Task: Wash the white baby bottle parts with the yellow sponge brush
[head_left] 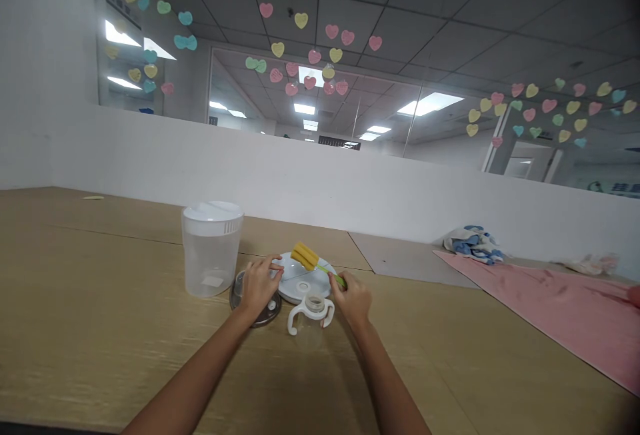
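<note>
A sponge bottle brush with a yellow head (305, 256) and a green handle is in my right hand (353, 298), whose fingers are closed round the handle. Its head is above a round white dish-like piece (297, 292). My left hand (259, 285) is at the left edge of that piece, fingers apart; a thin pale line runs near its thumb, too faint to name. Under my left wrist lies a dark, round, translucent lid (267, 315), partly hidden. Between my forearms stands a clear baby bottle with a white two-handled collar (313, 308), open at the top.
A tall translucent white-lidded bucket (210, 252) stands left of my left hand. To the right lie a pink cloth (545, 308) and a crumpled blue-and-white cloth (473, 245) by the wall. A white wall (300, 178) with windows above bounds the table (125, 335).
</note>
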A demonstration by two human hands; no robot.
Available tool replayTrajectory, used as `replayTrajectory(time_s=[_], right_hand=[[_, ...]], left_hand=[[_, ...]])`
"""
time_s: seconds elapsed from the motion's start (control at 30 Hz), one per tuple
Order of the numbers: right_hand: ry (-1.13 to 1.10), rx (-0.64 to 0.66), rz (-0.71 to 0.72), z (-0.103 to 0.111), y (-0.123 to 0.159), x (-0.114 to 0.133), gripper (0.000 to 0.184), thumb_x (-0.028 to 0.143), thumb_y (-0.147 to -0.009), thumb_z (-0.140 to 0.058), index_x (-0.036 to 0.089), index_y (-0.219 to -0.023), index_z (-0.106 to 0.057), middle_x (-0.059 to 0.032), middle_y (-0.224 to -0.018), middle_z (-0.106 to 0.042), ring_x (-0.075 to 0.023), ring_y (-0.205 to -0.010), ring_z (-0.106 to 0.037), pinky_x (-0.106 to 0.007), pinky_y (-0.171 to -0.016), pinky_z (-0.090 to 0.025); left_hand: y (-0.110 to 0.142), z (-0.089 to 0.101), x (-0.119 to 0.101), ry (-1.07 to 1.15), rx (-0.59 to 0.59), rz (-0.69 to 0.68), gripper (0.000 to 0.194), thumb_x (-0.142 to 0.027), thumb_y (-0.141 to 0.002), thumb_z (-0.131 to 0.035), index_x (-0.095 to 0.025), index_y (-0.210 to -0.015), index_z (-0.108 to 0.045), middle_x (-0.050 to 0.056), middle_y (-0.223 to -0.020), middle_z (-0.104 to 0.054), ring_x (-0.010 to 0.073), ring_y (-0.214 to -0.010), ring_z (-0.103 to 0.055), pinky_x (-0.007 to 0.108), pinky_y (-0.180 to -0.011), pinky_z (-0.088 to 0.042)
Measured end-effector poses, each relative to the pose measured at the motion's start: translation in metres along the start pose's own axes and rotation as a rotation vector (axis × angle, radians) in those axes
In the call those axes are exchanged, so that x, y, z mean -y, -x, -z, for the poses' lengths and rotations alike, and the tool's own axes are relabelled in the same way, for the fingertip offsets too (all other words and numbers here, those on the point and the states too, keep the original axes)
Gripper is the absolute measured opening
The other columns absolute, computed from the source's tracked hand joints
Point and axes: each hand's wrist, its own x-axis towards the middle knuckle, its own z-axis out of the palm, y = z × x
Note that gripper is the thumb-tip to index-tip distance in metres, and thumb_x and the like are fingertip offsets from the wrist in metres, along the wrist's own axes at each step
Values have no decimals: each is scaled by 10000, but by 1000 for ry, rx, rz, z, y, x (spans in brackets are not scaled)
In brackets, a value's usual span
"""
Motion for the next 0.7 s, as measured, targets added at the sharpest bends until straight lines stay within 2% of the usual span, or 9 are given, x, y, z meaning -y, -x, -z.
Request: replayTrajectory(time_s=[0.17,0.3,0.4,0.53,0.7], right_hand=[[57,29,-45,-1,0,-1,473,517,-839,-404,166,-598,-609,-21,-534,-602,-103,-485,-496,-234,-498,-214],[65,25,-56,-3,-1,-1,495,529,-841,-384,165,-595,-611,-22,-523,-598,-101,-476,-492,-233,-494,-215],[68,24,-38,-4,-1,-2,498,526,-844,-384,164,-578,-599,-22,-515,-594,-100,-472,-490,-231,-499,-221],[67,32,-35,-3,0,-1,494,524,-848,-382,165,-596,-608,-27,-548,-615,-101,-486,-497,-234,-500,-210],[82,45,-58,-4,1,-2,484,523,-845,-392,169,-594,-606,-25,-547,-618,-108,-497,-509,-234,-502,-211]], left_hand=[[5,-7,-5,117,112,-63,164,-284,-834,-507,-233,-969,-586,2,-866,-697,190,-915,-588,326,-819,-374],[12,-13,-10,92,321,-273,302,-350,-911,-353,-226,-1042,-595,32,-1054,-653,193,-993,-556,331,-858,-372],[13,-13,-13,-5,429,-380,410,-346,-941,-243,-217,-987,-629,48,-1017,-664,200,-981,-560,344,-860,-361],[12,-10,-16,-146,487,-395,512,-343,-947,-188,-178,-836,-660,79,-833,-683,208,-839,-593,360,-814,-370],[11,-7,-19,-111,464,-422,459,-313,-945,-206,-199,-889,-647,59,-883,-683,200,-865,-590,340,-797,-376]])
